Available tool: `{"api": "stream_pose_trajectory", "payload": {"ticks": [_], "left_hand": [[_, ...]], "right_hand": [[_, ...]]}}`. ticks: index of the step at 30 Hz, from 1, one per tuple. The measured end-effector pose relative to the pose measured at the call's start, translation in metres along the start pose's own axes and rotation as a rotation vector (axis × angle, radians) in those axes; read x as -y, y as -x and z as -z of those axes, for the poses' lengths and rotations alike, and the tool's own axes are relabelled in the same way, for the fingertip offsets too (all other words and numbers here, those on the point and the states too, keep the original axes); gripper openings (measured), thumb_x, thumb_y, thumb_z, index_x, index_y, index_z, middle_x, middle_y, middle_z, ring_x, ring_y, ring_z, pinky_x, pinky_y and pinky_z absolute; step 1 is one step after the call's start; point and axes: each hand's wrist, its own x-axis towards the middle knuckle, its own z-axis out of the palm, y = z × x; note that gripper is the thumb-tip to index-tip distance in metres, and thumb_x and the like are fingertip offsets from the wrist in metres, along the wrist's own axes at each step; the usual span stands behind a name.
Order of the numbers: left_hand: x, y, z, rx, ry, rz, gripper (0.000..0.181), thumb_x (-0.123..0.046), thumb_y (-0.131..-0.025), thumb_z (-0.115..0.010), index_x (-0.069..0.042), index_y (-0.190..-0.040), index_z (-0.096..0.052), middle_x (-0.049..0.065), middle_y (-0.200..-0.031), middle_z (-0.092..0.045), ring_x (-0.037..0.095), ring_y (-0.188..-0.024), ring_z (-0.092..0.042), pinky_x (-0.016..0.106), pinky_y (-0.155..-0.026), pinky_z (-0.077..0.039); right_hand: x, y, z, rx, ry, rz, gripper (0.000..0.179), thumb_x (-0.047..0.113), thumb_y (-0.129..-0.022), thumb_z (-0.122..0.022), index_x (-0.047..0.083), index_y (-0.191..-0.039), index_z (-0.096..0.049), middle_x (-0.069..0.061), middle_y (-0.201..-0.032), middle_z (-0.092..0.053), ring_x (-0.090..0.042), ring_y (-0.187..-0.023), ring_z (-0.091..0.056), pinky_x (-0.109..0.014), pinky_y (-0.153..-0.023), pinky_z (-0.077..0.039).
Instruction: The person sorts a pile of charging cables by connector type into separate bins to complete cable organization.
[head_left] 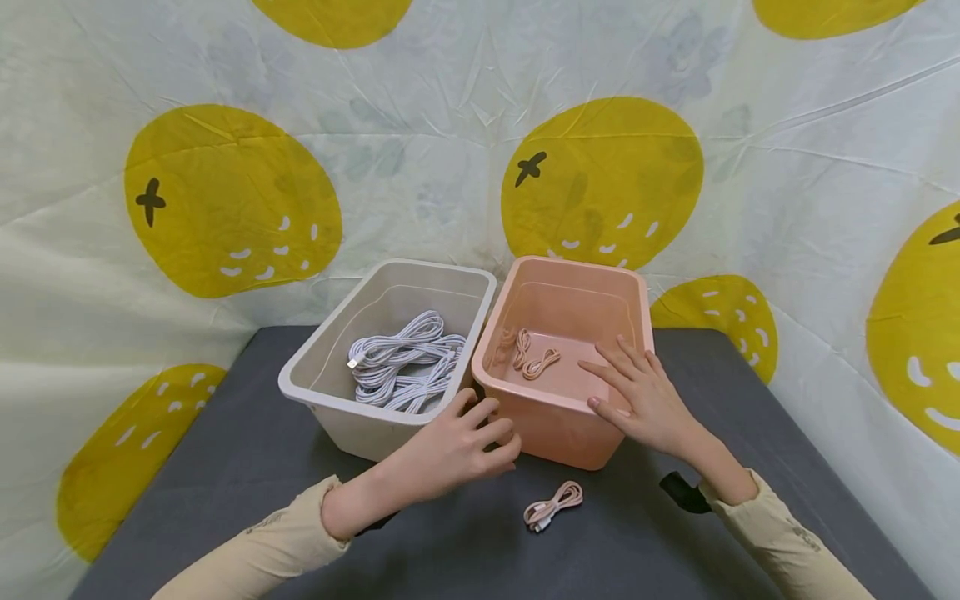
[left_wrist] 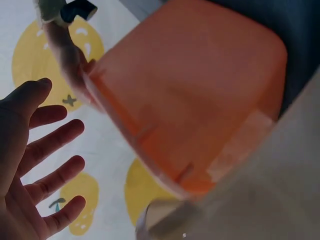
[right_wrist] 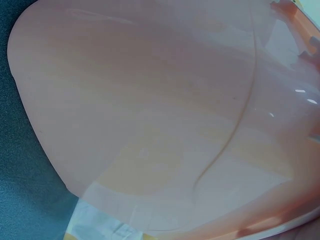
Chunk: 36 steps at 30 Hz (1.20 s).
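Over the pink bin's [head_left: 555, 429] near right rim lies my right hand [head_left: 648, 404], its fingers stretched out above the inside. My left hand [head_left: 453, 442] hovers in front of the two bins, near the corner where they meet; in the left wrist view its fingers are spread and hold nothing. Two small pink cable bundles [head_left: 542, 364] lie on the pink bin's floor. On the table, just before that bin, rests another tied pink cable [head_left: 553, 505] with a white plug. The right wrist view is filled by the pink bin's outer wall [right_wrist: 140, 100], so the hand is mostly hidden there.
Left of the pink bin stands an off-white bin [head_left: 345, 425] with several bundled white cables [head_left: 386, 367] inside. Both bins sit side by side on a dark table [head_left: 247, 433]. Behind hangs a pale cloth [head_left: 420, 92] printed with yellow fruit.
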Motion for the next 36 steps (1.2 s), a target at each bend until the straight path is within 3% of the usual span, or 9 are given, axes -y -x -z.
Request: {"api": "stream_pose_trajectory", "payload": {"ticks": [9, 22, 29, 36], "left_hand": [[-0.023, 0.002, -0.021, 0.017, 0.023, -0.020, 0.018, -0.038, -0.087, -0.049, -0.023, -0.094, -0.057, -0.009, -0.086, -0.054, 0.013, -0.081, -0.047, 0.032, -0.072, -0.035], [-0.052, 0.002, -0.064, 0.090, 0.060, -0.057, 0.020, -0.045, -0.085, -0.049, -0.028, -0.091, -0.058, -0.013, -0.082, -0.057, 0.010, -0.077, -0.047, 0.029, -0.068, -0.035], [-0.061, 0.000, -0.081, 0.159, 0.095, -0.065, 0.021, -0.045, -0.084, -0.049, -0.029, -0.093, -0.059, -0.013, -0.083, -0.059, 0.010, -0.078, -0.048, 0.028, -0.067, -0.035], [-0.069, -0.003, -0.092, 0.177, 0.086, -0.087, 0.024, -0.045, -0.085, -0.046, -0.029, -0.095, -0.061, -0.013, -0.084, -0.060, 0.011, -0.082, -0.050, 0.029, -0.069, -0.036]], "right_hand": [[0.000, 0.000, 0.000, -0.002, 0.009, -0.006, 0.050, 0.037, -0.081, -0.058, 0.021, -0.127, -0.049, -0.015, -0.140, -0.036, -0.034, -0.136, -0.015, -0.064, -0.100, -0.011], [0.000, 0.000, -0.001, -0.005, 0.012, 0.005, 0.050, 0.037, -0.081, -0.058, 0.021, -0.127, -0.049, -0.015, -0.140, -0.037, -0.034, -0.137, -0.015, -0.065, -0.099, -0.012], [0.000, 0.000, -0.001, -0.010, 0.011, 0.007, 0.049, 0.036, -0.081, -0.058, 0.021, -0.127, -0.049, -0.015, -0.139, -0.037, -0.034, -0.136, -0.015, -0.065, -0.098, -0.012], [0.001, 0.000, 0.000, -0.009, 0.009, 0.005, 0.049, 0.037, -0.081, -0.058, 0.021, -0.126, -0.050, -0.016, -0.139, -0.038, -0.035, -0.136, -0.016, -0.065, -0.098, -0.012]]}}
